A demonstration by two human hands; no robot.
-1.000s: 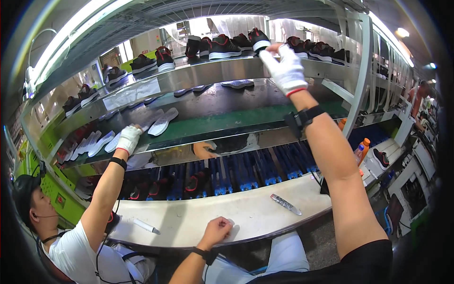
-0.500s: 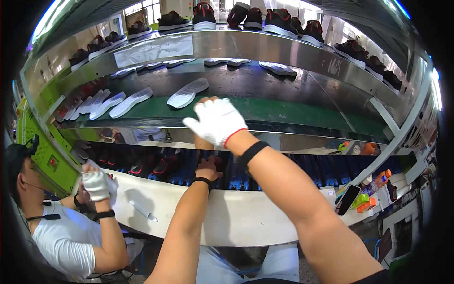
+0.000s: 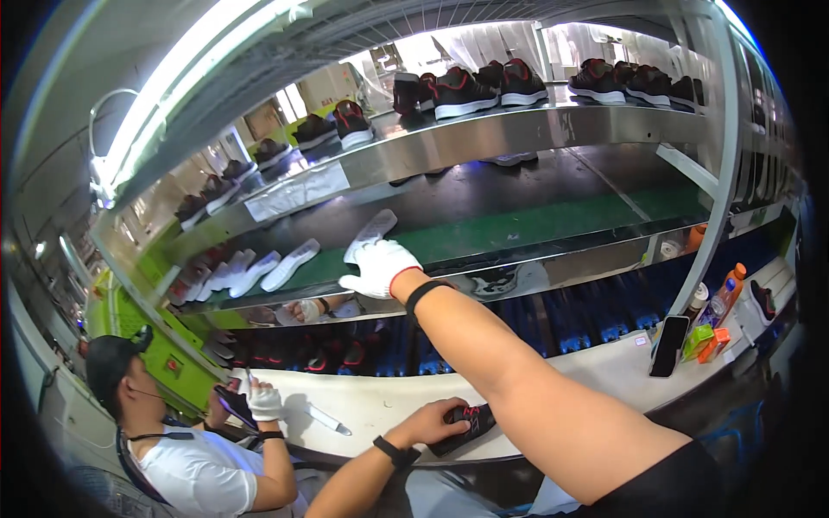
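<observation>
My bare left hand (image 3: 439, 423) is closed around a black shoe upper with red details (image 3: 469, 434), just above the near edge of the white worktable (image 3: 380, 393). My right hand (image 3: 384, 266), in a white knit glove with a red cuff, reaches up to the green conveyor belt (image 3: 484, 216). Its fingers overlap the near end of a pale, translucent shoe sole (image 3: 375, 228), and its thumb sticks out to the left. Whether the fingertips touch the sole is hidden. Several similar soles (image 3: 289, 264) lie farther left on the belt.
A co-worker (image 3: 190, 449) at the left holds a dark shoe part (image 3: 235, 406). A white tube-like tool (image 3: 328, 420) lies on the table. Black shoes (image 3: 466, 93) line the upper shelf. Right: a phone (image 3: 668, 347), small boxes (image 3: 713, 345) and bottles (image 3: 732, 283). A rack post (image 3: 721, 173) rises there.
My left hand has come back from the lower blue conveyor to the table's near edge, now with a shoe upper in it. My gloved right hand now overlaps the sole. The view has tilted and shifted.
</observation>
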